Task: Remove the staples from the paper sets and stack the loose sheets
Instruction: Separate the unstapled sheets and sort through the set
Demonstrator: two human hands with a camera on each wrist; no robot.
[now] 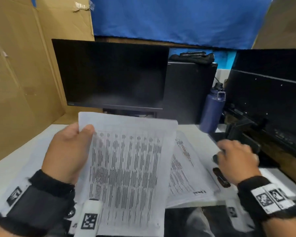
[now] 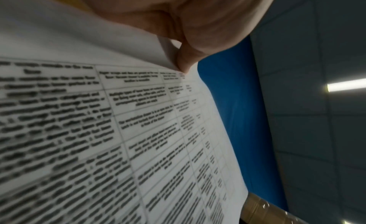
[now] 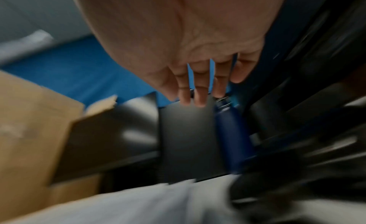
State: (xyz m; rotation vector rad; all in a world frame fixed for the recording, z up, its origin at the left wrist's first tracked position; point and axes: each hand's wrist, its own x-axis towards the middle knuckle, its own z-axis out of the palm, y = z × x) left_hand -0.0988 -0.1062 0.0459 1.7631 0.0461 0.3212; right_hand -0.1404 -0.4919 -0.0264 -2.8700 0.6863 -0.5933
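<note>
My left hand (image 1: 83, 132) pinches the upper left corner of a printed paper set (image 1: 126, 168) and holds it up, tilted, above the white table (image 1: 15, 159). From the left wrist, the fingers (image 2: 184, 61) grip the corner of that paper set (image 2: 138, 117). A spread pile of printed sheets (image 1: 186, 177) lies on the table to the right. A small dark tool (image 1: 220, 177) rests on the pile's right edge. My right hand (image 1: 229, 156) hovers just above that tool, and in the blurred wrist view the right hand (image 3: 198, 94) has straight fingers holding nothing.
A dark monitor (image 1: 109, 74) stands behind the papers, with a black computer case (image 1: 186, 91) and a blue bottle (image 1: 212, 108) to its right. A second black screen (image 1: 272, 91) and black gear crowd the right side. Cardboard (image 1: 24, 65) walls the left.
</note>
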